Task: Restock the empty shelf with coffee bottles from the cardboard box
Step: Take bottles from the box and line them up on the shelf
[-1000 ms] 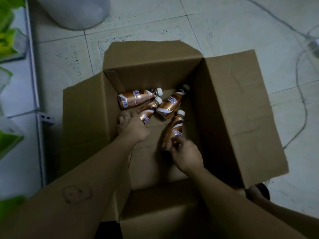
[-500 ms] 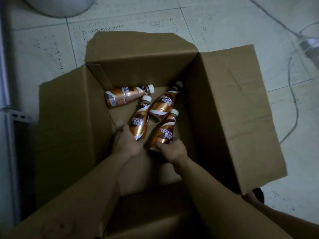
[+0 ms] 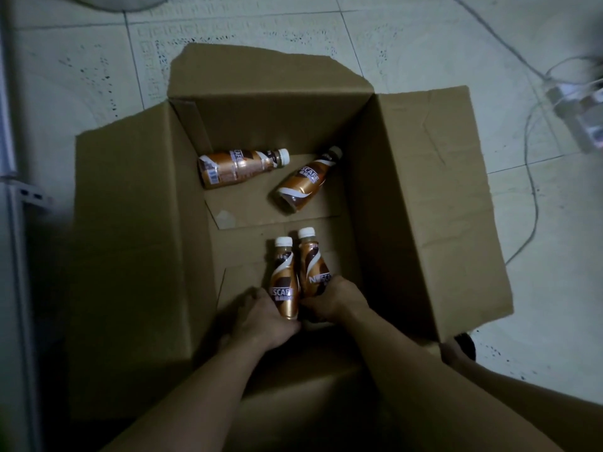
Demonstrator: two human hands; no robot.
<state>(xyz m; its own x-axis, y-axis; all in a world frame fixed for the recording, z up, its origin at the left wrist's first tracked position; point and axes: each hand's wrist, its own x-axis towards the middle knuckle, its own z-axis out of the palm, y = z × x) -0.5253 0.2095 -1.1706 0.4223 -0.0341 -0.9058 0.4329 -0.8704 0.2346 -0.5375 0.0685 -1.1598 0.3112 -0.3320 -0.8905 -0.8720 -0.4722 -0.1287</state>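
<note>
An open cardboard box [image 3: 424, 177] sits on the tiled floor below me. Both my hands are inside it, side by side. My left hand [image 3: 261, 314] grips the base of a gold-brown coffee bottle [image 3: 283, 278] with a white cap. My right hand [image 3: 332, 298] grips a second coffee bottle [image 3: 311, 259] right beside the first, caps pointing away from me. Two more bottles lie on the box floor: one [image 3: 238, 168] on its side at the far left, another [image 3: 305, 184] tilted at the far right. The shelf surface is out of view.
A white shelf upright with a bracket [image 3: 19, 190] runs down the left edge. Cables and a power strip [image 3: 577, 106] lie on the floor at the right. A pale rounded object [image 3: 130, 1] sits at the top. A foot [image 3: 460, 347] shows behind the box's right flap.
Both hands have closed on a bottle each and pulled the two bottles toward me, away from the other two, which stay lying at the far end of the box.
</note>
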